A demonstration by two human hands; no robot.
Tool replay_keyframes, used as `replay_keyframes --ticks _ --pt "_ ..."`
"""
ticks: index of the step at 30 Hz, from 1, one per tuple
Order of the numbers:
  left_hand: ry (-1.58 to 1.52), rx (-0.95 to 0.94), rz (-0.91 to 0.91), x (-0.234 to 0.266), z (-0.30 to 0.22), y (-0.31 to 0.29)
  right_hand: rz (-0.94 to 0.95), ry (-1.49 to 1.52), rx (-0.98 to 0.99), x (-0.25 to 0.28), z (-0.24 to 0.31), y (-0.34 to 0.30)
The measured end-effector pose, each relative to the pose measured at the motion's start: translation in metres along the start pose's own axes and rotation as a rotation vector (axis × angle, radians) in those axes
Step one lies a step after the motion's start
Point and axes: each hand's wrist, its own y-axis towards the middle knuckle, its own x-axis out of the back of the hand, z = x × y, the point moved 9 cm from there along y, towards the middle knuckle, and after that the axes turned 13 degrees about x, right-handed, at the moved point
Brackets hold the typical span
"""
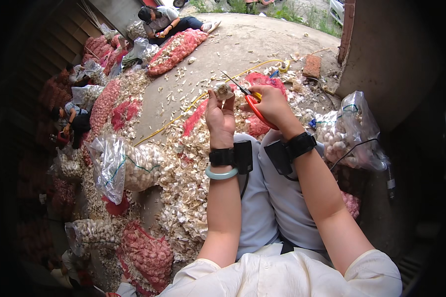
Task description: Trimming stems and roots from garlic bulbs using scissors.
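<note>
Raised in front of my knees, my left hand point(220, 116) grips a garlic bulb point(223, 90) between the thumb and fingers. My right hand point(270, 106) is closed around the red and yellow handles of a pair of scissors point(253, 103). The scissor blades stand apart and point up and left, just above and beside the bulb; I cannot tell whether they touch it. Under and left of my hands spreads a heap of papery garlic skins point(183, 193). Red mesh netting point(262, 81) lies among the scraps behind my right hand.
Clear plastic bags of garlic stand left point(141, 166) and right point(337, 141) of my legs. Red mesh sacks point(176, 52) of garlic lie further off. A yellow cord point(171, 121) crosses the floor toward a brick point(311, 66). A co-worker point(163, 22) sits at the back; others work at left.
</note>
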Motion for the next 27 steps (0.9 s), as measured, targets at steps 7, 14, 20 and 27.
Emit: replay_keyframes --ticks 7,14,20,27 --pt "-0.002 0.010 -0.042 0.001 0.001 0.000 0.077 0.234 0.086 -0.008 0.012 -0.001" --pt "-0.035 0.035 -0.078 0.000 0.006 -0.002 0.044 0.078 0.131 -0.012 0.009 0.001" --pt "-0.056 0.078 -0.055 -0.001 0.007 -0.003 0.087 -0.110 0.150 -0.015 0.001 0.005" --pt "-0.057 0.026 -0.147 0.014 0.000 -0.004 0.107 -0.052 0.128 -0.013 0.006 0.003"
